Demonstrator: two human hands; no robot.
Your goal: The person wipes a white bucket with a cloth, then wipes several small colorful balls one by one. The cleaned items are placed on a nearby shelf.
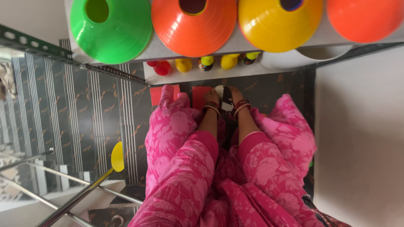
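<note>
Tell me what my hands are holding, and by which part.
Both the left hand and right hand meet on a black-and-white object; the exact grip cannot be told.

Seen from above, two arms in pink floral sleeves reach down to a dark marbled floor. The left hand [211, 97] rests beside a flat red square card [201, 95]; the right hand [235, 95] touches a small black-and-white object [226, 99], too small to identify. Above, a grey shelf [156, 49] carries a green plastic cone [110, 26], an orange plastic cone [194, 30] and a yellow plastic cone [278, 25]. Small coloured balls [183, 65] line a lower ledge.
</note>
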